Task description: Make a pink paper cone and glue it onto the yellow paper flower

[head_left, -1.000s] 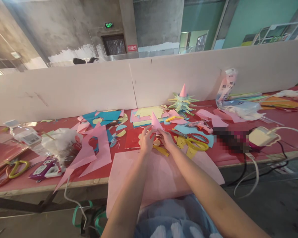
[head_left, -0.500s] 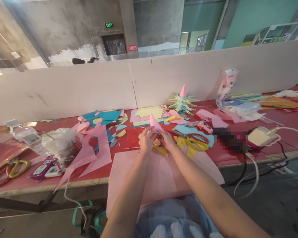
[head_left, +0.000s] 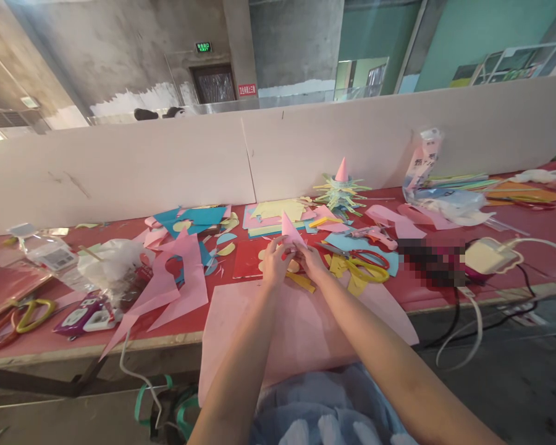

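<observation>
Both hands meet over the middle of the red table (head_left: 417, 290). My left hand (head_left: 274, 262) and my right hand (head_left: 311, 260) pinch the base of a small pink paper cone (head_left: 290, 229), whose tip points up and away from me. The fingers of both hands are curled around its lower edge. Below my wrists a large pink paper sheet (head_left: 301, 327) hangs over the table's front edge. A red paper square (head_left: 247, 259) lies just left of my left hand.
Red-and-yellow scissors (head_left: 362, 264) and yellow scraps lie right of my hands. A paper tree with a pink cone top (head_left: 341, 187) stands by the back board. Pink cut-outs (head_left: 176, 281), blue scraps, a plastic bag (head_left: 109, 259) and more scissors (head_left: 21, 316) lie left. Cables and a charger (head_left: 488, 254) sit right.
The cone's tip has shifted very slightly between the frames while both hands keep their hold; nothing else has moved.
</observation>
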Tool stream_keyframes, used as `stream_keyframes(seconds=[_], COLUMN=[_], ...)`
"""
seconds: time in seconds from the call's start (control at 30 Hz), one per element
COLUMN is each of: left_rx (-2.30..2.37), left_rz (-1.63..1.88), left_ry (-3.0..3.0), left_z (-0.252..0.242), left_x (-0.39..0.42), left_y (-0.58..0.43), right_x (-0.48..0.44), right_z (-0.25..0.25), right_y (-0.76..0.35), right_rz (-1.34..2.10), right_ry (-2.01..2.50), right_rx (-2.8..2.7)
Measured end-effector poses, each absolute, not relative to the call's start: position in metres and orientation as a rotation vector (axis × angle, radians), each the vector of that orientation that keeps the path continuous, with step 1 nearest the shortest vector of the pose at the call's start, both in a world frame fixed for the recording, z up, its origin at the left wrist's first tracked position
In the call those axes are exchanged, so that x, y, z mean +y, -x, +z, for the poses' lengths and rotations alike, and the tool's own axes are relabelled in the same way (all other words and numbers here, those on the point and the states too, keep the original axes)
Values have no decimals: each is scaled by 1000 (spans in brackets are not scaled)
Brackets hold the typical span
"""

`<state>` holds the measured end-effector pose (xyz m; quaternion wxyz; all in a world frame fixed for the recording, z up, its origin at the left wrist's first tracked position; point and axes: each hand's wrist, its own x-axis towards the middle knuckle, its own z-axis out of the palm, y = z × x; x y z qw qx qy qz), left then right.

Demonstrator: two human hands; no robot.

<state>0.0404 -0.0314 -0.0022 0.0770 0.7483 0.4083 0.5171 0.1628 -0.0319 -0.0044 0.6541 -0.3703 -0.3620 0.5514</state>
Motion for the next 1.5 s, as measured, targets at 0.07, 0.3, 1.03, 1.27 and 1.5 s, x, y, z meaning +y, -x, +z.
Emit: stream_keyframes(seconds=[0.07, 0.3, 1.03, 1.27, 1.5], left_rx=[1228, 1214, 1139, 1152, 1149], left_rz=[1559, 1594, 1704, 1680, 1654], left_ry=[-2220, -2162, -1759, -1711, -1699], left_z=[-1, 2, 5, 4, 5], left_x=[-33, -35, -32, -30, -31], left_y=[-40, -41, -45, -45, -43], right_x=[-31, -30, -33, -31, -33], right_z=[-7, -9, -9, -11, -9], right_y=[-163, -163, -162, -163, -162], right_rz=[1280, 1316, 1293, 1282, 1285], right_ry=[813, 787, 829, 860, 878], right_rx=[-826, -823, -857, -893, -914])
